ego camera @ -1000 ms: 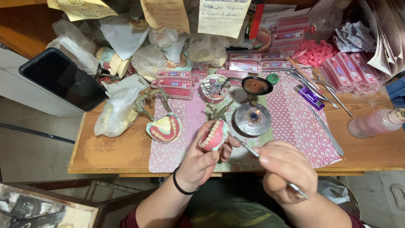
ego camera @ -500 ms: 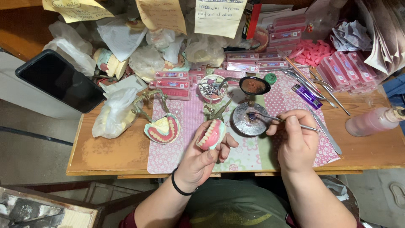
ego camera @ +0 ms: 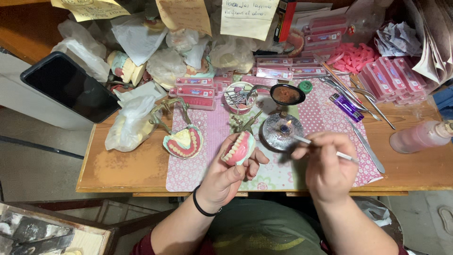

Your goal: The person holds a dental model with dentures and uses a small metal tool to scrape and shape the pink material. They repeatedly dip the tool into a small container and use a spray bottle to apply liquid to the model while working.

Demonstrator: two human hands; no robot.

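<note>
Chg vs earlier: right hand (ego camera: 327, 163) has drawn back toward desk edge, metal instrument (ego camera: 321, 146) tip now over the flame of the spirit lamp (ego camera: 282, 131); was reaching further in.

L to R: second denture on articulator (ego camera: 183, 141) on pink mat (ego camera: 207, 132), near front edge; left hand (ego camera: 225, 174) palm up, fingers curled shut round denture model (ego camera: 238, 148), teeth facing up, raised over mat centre; right hand closed in pen-type pinch on instrument, knuckles up.

Room: bare wood at front-left of desk (ego camera: 122, 165); back half crowded w/ bags, pink boxes; loose tools at right.
</note>
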